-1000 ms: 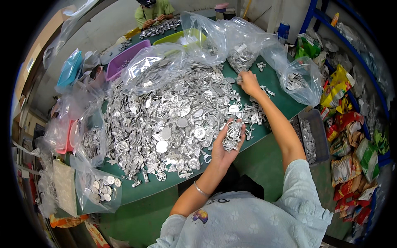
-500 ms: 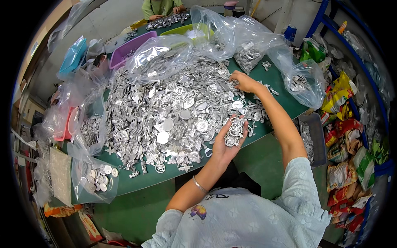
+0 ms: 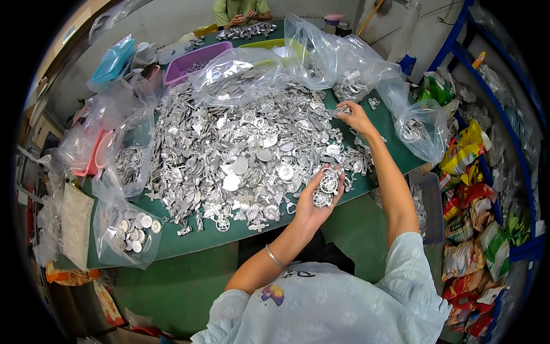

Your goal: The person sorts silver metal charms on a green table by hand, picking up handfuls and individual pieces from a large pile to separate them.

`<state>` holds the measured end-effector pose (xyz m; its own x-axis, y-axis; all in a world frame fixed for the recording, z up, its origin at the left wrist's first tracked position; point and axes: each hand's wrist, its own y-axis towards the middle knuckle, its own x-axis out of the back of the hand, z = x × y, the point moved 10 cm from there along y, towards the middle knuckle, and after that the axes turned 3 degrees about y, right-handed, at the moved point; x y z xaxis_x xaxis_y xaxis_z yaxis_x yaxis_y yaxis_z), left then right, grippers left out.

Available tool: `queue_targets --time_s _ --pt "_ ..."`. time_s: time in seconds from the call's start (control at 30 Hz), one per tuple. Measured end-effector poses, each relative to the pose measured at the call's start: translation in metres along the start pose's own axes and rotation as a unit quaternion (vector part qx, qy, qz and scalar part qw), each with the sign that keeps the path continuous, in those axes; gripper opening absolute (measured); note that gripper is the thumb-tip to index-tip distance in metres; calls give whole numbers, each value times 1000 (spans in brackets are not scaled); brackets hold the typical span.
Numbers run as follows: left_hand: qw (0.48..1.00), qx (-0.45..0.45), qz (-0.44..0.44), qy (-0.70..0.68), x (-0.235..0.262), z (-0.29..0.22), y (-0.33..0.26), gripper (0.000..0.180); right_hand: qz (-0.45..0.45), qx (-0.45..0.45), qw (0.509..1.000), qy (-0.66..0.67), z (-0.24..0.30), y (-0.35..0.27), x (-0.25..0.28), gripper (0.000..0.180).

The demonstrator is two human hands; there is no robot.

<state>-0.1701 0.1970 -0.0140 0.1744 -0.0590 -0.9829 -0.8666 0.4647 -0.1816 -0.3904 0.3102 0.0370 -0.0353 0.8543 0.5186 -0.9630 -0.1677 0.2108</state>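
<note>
A big heap of small silver metal pieces point(image 3: 246, 149) covers the green table point(image 3: 189, 241). My left hand point(image 3: 318, 200) is palm up at the table's near edge, cupping a stack of round silver pieces point(image 3: 326, 186). My right hand point(image 3: 354, 116) reaches out over the heap's right end, its fingers pinched on a single silver piece point(image 3: 342, 109) near a clear plastic bag.
Clear plastic bags point(image 3: 129, 229) of sorted pieces lie at the left, the back and the right edge point(image 3: 421, 129). Purple point(image 3: 192, 60), teal point(image 3: 112, 57) and pink trays stand at the back left. Another person point(image 3: 240, 11) sits at the far end. Coloured packets point(image 3: 475, 195) pile up on the right.
My right hand has moved along the heap's right end and pinched up a piece. My left hand has stayed at the table edge with its stack.
</note>
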Motion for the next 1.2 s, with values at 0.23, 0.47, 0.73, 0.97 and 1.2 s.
queue_targets --time_s 0.23,0.47,0.73,0.97,1.2 --pt "1000 7 4 -6 -2 0 -3 33 22 -60 994 -83 -47 19 -11 29" --pt "1000 -7 -15 -5 7 -9 -7 29 46 -89 973 -205 -25 22 -44 33" --pt "1000 -11 -6 3 1 -6 -10 30 -143 -63 987 -26 -21 -7 -2 28" --pt "1000 -10 0 0 3 -6 -6 29 -13 -292 624 725 -34 -40 -50 23" --pt "993 -110 -41 20 9 -28 11 24 127 -254 646 709 46 -105 -84 26"
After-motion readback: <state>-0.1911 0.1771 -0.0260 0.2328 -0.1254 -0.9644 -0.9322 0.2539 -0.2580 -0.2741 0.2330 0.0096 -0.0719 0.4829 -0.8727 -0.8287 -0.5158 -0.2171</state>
